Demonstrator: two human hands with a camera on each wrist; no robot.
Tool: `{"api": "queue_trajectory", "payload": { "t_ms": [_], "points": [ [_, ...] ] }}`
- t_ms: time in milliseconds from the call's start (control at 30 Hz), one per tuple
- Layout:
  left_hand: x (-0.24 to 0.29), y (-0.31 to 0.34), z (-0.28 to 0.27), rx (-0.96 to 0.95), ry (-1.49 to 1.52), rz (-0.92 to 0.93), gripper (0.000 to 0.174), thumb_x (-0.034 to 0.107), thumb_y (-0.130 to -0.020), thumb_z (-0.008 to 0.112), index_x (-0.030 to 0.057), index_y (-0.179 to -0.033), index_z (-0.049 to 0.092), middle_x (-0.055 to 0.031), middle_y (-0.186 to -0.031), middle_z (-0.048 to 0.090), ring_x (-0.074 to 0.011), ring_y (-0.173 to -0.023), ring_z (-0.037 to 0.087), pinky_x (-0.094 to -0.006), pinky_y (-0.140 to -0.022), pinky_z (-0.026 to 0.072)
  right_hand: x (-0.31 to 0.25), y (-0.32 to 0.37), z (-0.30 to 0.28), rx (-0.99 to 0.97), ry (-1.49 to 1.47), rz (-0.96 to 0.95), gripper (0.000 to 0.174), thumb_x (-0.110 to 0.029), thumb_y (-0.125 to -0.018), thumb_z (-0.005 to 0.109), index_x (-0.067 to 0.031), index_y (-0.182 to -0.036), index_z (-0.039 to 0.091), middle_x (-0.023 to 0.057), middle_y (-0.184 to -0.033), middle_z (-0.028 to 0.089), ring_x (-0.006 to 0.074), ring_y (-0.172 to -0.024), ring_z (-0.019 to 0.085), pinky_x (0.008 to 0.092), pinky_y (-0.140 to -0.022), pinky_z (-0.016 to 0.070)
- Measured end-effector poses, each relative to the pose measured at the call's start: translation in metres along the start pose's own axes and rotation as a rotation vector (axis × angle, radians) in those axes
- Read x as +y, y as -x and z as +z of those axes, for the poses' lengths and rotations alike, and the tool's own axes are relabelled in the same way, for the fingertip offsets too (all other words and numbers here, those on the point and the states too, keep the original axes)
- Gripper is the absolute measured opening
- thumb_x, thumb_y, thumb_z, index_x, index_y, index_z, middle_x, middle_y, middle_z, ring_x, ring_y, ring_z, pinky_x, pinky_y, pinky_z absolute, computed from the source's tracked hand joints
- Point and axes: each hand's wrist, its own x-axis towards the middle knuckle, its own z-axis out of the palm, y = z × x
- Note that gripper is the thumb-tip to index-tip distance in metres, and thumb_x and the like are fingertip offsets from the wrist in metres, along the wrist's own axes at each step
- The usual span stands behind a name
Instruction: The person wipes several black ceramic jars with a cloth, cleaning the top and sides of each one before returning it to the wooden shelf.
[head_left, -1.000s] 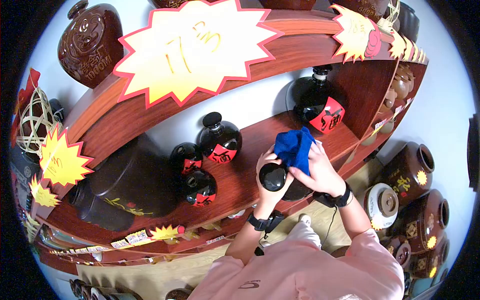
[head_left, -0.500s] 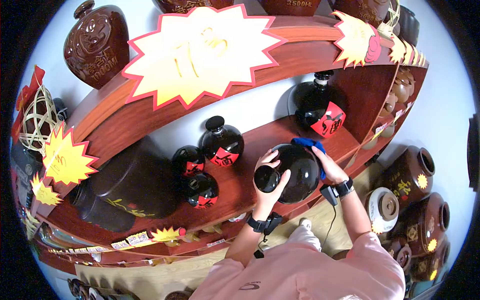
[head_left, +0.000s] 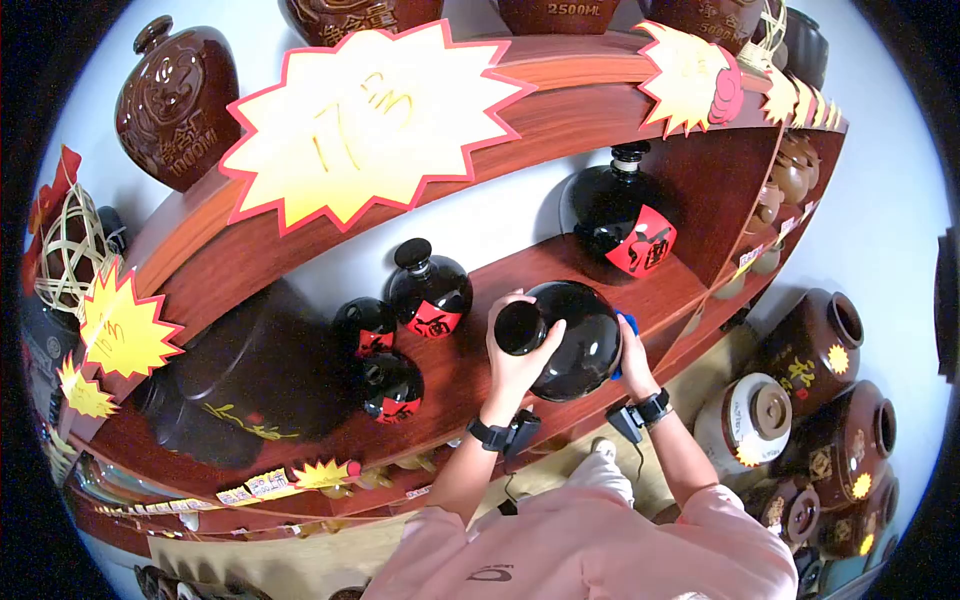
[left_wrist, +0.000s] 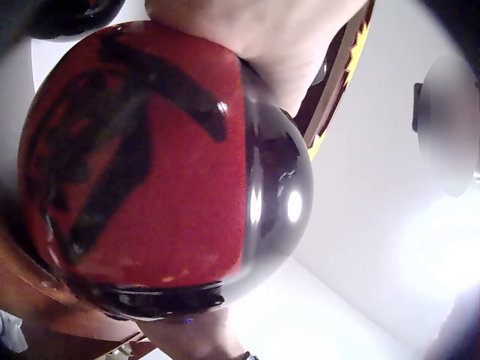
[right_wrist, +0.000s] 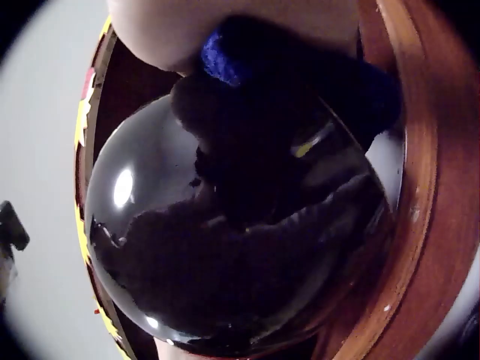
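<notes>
A round glossy black bottle (head_left: 575, 340) is held above the lower shelf, its black stopper (head_left: 520, 327) pointing left. The left hand (head_left: 520, 360) grips it around the neck, thumb along the near side. At the bottle's base side, the right hand (head_left: 634, 358) presses a blue cloth (head_left: 627, 325) against it. In the left wrist view the bottle's red label (left_wrist: 180, 172) with black writing shows. The right wrist view has the blue cloth (right_wrist: 300, 71) bunched between the right hand (right_wrist: 172, 30) and the black surface (right_wrist: 225, 255); most of its fingers are hidden.
On the red-brown shelf (head_left: 500, 285) stand a large black bottle (head_left: 612, 215), a medium one (head_left: 428, 295) and two small ones, left of the hands. A big dark jar (head_left: 270, 370) lies farther left. Starburst price signs (head_left: 370, 125) hang in front; brown jars (head_left: 815, 345) stand at right.
The cloth was over the bottle's body a second ago, and is now mostly behind its far right side. The bottle has turned to show its round body, and both hands have shifted slightly left.
</notes>
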Motion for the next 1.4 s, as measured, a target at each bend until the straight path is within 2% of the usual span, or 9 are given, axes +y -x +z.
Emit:
{"api": "queue_trajectory", "payload": {
  "t_ms": [267,400,533,600,833,967,1133,1233,1400],
  "points": [
    [-0.020,-0.028,-0.011,-0.199,-0.076,-0.022,0.051,0.016,-0.070,0.085,-0.0020,-0.110,0.058,-0.0105,-0.101,0.065,-0.0207,-0.099,0.062,-0.0346,-0.092,0.0477,0.036,0.000,0.019,0.159,-0.011,-0.064,0.034,-0.035,-0.102,0.042,-0.0080,-0.114,0.057,0.0014,-0.100,0.063,0.0097,-0.087,0.057,0.0256,-0.076,0.0472],
    [-0.015,-0.037,-0.020,-0.208,-0.175,-0.014,0.061,0.021,-0.066,0.088,-0.0044,-0.112,0.058,-0.0130,-0.104,0.065,-0.0211,-0.097,0.063,-0.0338,-0.091,0.0493,0.023,0.009,0.031,0.048,0.120,-0.262,0.030,-0.028,-0.102,0.044,-0.0062,-0.117,0.057,-0.0004,-0.103,0.061,0.0058,-0.085,0.053,0.0237,-0.072,0.0450],
    [-0.008,-0.041,-0.023,-0.206,-0.235,0.050,0.062,0.022,-0.062,0.089,-0.0041,-0.109,0.058,-0.0148,-0.107,0.063,-0.0247,-0.100,0.063,-0.0355,-0.091,0.0495,0.018,0.003,0.032,0.079,0.352,-0.489,0.031,-0.014,-0.099,0.047,0.0022,-0.123,0.057,0.0138,-0.119,0.061,0.0241,-0.113,0.054,0.0325,-0.100,0.0385],
    [-0.009,-0.042,-0.023,-0.226,-0.237,0.046,0.061,0.021,-0.061,0.089,-0.0037,-0.108,0.058,-0.0150,-0.107,0.063,-0.0250,-0.101,0.062,-0.0358,-0.091,0.0492,0.007,0.006,0.037,0.100,0.424,-0.656,0.032,-0.013,-0.098,0.048,0.0025,-0.125,0.057,0.0151,-0.123,0.060,0.0264,-0.116,0.054,0.0333,-0.103,0.0363],
    [-0.013,-0.052,-0.016,-0.329,-0.223,0.025,0.062,0.022,-0.061,0.089,-0.0027,-0.108,0.058,-0.0147,-0.106,0.063,-0.0249,-0.102,0.062,-0.0363,-0.093,0.0478,-0.039,0.014,0.050,-0.126,0.320,-0.720,0.033,-0.014,-0.098,0.049,0.0022,-0.126,0.055,0.0136,-0.128,0.056,0.0252,-0.121,0.050,0.0332,-0.105,0.0339],
    [-0.010,-0.059,-0.007,-0.386,-0.255,0.138,0.062,0.023,-0.059,0.088,-0.0013,-0.108,0.058,-0.0144,-0.106,0.062,-0.0270,-0.102,0.061,-0.0382,-0.093,0.0472,-0.044,0.002,0.037,-0.409,0.299,-0.566,0.031,-0.020,-0.099,0.043,0.0008,-0.119,0.054,0.0137,-0.125,0.052,0.0280,-0.122,0.045,0.0366,-0.106,0.0312],
    [-0.012,-0.064,-0.003,-0.424,-0.320,0.117,0.059,0.026,-0.057,0.087,0.0004,-0.103,0.061,-0.0152,-0.106,0.062,-0.0316,-0.098,0.061,-0.0409,-0.091,0.0475,-0.080,-0.004,0.056,-0.508,0.445,-0.602,0.033,-0.022,-0.098,0.041,0.0005,-0.119,0.053,0.0197,-0.130,0.048,0.0374,-0.126,0.040,0.0414,-0.108,0.0285],
    [-0.003,-0.064,-0.002,-0.371,-0.451,0.150,0.060,0.033,-0.058,0.087,-0.0004,-0.101,0.062,-0.0159,-0.106,0.062,-0.0337,-0.097,0.061,-0.0426,-0.090,0.0477,-0.072,-0.014,0.048,-0.478,0.551,-0.556,0.035,-0.022,-0.098,0.040,0.0013,-0.122,0.052,0.0196,-0.131,0.048,0.0364,-0.126,0.040,0.0406,-0.108,0.0294],
    [0.026,-0.052,-0.004,-0.257,-0.789,0.134,0.067,0.047,-0.065,0.082,-0.0037,-0.102,0.061,-0.0171,-0.107,0.062,-0.0354,-0.095,0.061,-0.0447,-0.088,0.0477,-0.063,-0.022,0.041,-0.468,0.391,-0.342,0.038,-0.026,-0.101,0.041,0.0013,-0.125,0.051,0.0136,-0.129,0.054,0.0243,-0.120,0.048,0.0347,-0.106,0.0330]
  ]
}}
